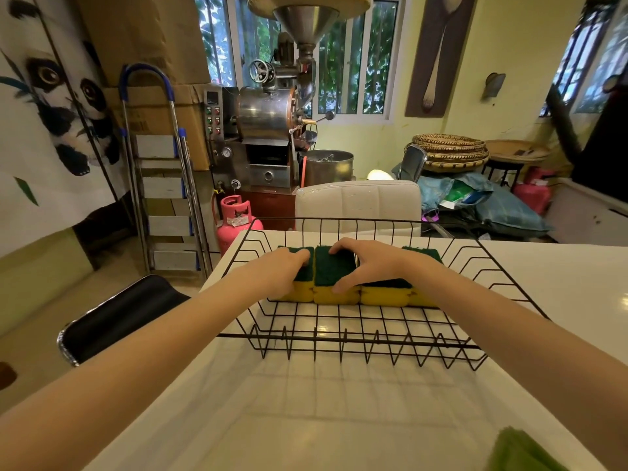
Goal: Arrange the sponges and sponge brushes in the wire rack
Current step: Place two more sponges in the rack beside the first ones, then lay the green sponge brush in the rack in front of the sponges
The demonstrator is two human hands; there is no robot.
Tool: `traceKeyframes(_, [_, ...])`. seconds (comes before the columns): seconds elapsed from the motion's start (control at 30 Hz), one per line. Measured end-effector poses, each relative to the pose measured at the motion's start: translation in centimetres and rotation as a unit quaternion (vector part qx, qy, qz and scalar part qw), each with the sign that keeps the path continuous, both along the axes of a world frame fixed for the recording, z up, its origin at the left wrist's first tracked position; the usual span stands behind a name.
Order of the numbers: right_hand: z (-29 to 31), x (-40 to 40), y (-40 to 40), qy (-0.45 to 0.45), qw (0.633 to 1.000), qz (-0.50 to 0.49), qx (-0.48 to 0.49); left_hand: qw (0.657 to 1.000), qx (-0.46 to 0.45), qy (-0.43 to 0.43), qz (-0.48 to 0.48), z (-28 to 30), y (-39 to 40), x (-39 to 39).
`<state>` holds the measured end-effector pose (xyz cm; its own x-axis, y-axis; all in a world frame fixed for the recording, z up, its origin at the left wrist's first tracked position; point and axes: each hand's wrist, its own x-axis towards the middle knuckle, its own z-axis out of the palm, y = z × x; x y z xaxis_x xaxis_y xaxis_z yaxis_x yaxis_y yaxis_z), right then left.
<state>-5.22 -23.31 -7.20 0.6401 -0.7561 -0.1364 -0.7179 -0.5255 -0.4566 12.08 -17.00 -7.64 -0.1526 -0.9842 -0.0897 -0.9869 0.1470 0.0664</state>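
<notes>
A black wire rack (343, 338) stands on the white table. Inside it, a row of yellow sponges with dark green scouring tops lies side by side. My left hand (282, 270) rests flat on the leftmost sponge (300, 294). My right hand (370, 260) spans the middle sponge (334, 266), thumb at its front edge and fingers at its back. A third sponge (385, 295) lies under my right wrist, and a further one (423, 254) shows at the right end. No sponge brushes are visible.
A green cloth-like item (523, 452) lies at the table's near right corner. A white padded chair (358, 205) stands behind the table, a black chair (115, 317) to the left. A pink gas cylinder (236, 219) and stepladder (163, 185) stand on the floor.
</notes>
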Motion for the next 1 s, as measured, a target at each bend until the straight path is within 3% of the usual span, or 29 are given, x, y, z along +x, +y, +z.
traceKeyframes(0.43, [2.8,-1.6,4.4,0.009,0.999,-0.030,-0.044,0.995,0.095,-0.035,-0.024,3.7,2.6,-1.8])
traceKeyframes(0.63, [4.2,-5.2,9.0,-0.021,0.995,-0.068,-0.076,0.989,0.083,0.069,-0.097,7.2,7.2,-5.3])
traceKeyframes(0.8, [4.5,-8.7,14.3,-0.105,0.985,-0.098,-0.101,0.973,0.028,0.164,-0.157,7.3,11.3,-8.6])
traceKeyframes(1.0, [2.6,-13.5,20.0,-0.147,0.969,-0.143,-0.138,0.961,0.001,0.159,-0.228,4.3,14.4,-13.2])
